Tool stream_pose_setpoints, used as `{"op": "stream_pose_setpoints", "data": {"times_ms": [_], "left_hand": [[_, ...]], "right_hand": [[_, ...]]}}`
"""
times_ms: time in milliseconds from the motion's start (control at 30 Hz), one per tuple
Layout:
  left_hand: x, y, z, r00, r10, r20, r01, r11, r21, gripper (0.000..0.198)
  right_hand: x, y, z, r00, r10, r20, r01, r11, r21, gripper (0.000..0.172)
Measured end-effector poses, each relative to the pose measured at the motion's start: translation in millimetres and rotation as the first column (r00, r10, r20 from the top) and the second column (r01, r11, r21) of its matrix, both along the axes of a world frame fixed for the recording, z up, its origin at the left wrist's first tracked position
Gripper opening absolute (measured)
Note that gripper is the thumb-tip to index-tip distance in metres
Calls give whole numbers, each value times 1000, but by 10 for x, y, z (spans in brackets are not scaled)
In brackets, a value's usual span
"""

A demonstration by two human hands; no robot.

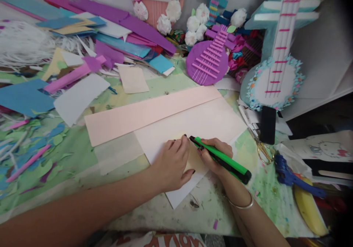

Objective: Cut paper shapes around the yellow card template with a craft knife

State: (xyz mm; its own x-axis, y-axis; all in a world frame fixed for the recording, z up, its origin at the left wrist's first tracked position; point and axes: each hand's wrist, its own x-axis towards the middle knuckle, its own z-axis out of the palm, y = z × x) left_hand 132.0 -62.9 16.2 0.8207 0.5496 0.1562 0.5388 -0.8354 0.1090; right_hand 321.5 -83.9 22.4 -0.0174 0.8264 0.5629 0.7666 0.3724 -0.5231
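Observation:
My right hand (213, 155) is closed around a green and black utility knife (220, 159), its tip pointing at a small pale yellow template (193, 161) on a white sheet (198, 129). My left hand (173, 162) lies flat on that sheet, fingers pressing down the template beside the knife tip. A long pale pink strip (149, 113) lies just behind the white sheet, partly overlapping it.
Paper scraps in blue, purple and pink (82, 45) cover the left. Paper craft guitars, purple (209, 59) and teal (275, 74), stand behind. To the right lie a black phone (268, 125), gold scissors (263, 149), a blue glue gun (292, 175) and a banana (309, 210).

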Motion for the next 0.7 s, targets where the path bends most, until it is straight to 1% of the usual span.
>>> {"op": "stream_pose_setpoints", "data": {"times_ms": [233,500,700], "left_hand": [[-3,-5,3,1000,3,-7,-3,1000,-16,69],[-8,4,12,1000,5,-2,-5,1000,-15,70],[-5,3,10,1000,5,-6,-5,1000,-22,69]], "right_hand": [[-7,-1,7,1000,5,2,-5,1000,-9,10],[6,-18,-7,999,35,-1,-35,999,1,13],[0,-17,1,1000,22,21,-23,1000,21,10]]}}
